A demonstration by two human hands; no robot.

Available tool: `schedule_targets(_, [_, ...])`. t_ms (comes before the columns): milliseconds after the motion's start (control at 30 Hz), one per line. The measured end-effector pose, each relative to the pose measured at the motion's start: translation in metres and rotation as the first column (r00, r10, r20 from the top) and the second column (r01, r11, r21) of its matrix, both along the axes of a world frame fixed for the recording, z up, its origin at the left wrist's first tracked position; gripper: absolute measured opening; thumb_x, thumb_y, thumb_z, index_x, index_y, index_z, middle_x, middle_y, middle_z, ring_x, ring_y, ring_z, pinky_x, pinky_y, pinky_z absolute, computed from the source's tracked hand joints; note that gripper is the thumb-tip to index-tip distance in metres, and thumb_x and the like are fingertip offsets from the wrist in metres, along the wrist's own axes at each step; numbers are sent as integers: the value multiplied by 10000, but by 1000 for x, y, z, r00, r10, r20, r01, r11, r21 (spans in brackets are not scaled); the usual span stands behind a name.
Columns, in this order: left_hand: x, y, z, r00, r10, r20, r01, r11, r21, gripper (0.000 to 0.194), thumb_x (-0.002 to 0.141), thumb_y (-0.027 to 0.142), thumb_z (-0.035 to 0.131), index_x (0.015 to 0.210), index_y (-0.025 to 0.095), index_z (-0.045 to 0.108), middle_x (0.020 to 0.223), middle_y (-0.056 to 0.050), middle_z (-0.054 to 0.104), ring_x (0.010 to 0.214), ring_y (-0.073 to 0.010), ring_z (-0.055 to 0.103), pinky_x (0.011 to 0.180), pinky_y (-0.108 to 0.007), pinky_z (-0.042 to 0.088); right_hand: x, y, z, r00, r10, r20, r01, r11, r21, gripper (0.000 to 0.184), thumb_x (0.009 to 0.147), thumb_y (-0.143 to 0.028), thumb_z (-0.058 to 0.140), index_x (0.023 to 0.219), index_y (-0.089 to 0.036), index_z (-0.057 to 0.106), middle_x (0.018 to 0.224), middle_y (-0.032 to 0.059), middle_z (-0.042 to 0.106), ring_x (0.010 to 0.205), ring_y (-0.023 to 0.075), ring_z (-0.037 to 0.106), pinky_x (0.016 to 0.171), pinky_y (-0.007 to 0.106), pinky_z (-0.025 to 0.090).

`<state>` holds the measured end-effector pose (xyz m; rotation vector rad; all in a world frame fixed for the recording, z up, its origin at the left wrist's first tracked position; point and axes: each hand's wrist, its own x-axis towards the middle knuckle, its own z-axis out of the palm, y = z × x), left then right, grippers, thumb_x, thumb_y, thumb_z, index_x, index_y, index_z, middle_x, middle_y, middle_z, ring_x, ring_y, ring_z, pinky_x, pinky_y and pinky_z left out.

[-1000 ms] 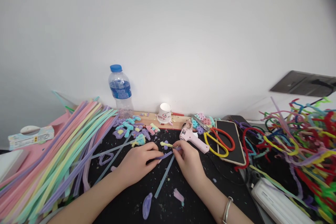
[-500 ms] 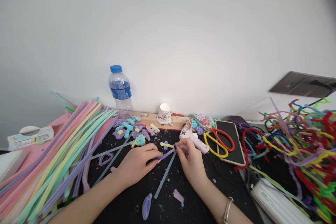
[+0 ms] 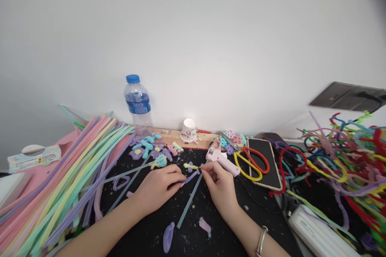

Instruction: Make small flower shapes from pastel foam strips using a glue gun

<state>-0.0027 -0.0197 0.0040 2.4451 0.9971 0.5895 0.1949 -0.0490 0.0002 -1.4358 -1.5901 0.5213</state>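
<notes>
A purple pipe cleaner runs between my two hands over the black mat. My left hand pinches its near left end. The fingertips of my right hand are closed on its other end, where a small dark spot shows. Just beyond lies a yellow pipe cleaner piece beside a small purple one. Below my hands a translucent glue stick lies slanted on the mat. Nearer to me are a purple looped piece and a pale pink-purple piece.
Pastel pipe cleaners are heaped at left, bright tangled ones at right. A pink glue gun, scissors and a phone lie right of my hands. A paper cup and a water bottle stand at the back.
My right fingertips have shifted very slightly left along the purple pipe cleaner. My left hand stays in place.
</notes>
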Motion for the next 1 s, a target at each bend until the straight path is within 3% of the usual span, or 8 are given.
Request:
schedule_targets(300, [0, 0, 0, 1000, -3, -3, 3, 1000, 11, 194, 867, 198, 483, 948, 235, 655, 939, -15, 623, 798, -131, 595, 716, -219, 440, 1, -2, 0, 999, 36, -8, -36, 999, -20, 129, 832, -198, 495, 810, -164, 618, 652, 6, 630, 524, 127, 539, 499, 215, 407])
schedule_targets(1000, [0, -1, 1, 1000, -1, -8, 0, 1000, -10, 188, 861, 184, 486, 946, 234, 646, 949, -13, 616, 809, -133, 592, 723, -224, 432, 1, -1, -1, 994, 74, 82, -70, 996, -49, 115, 810, -174, 517, 806, -164, 632, 571, -23, 546, 493, 114, 486, 462, 204, 359])
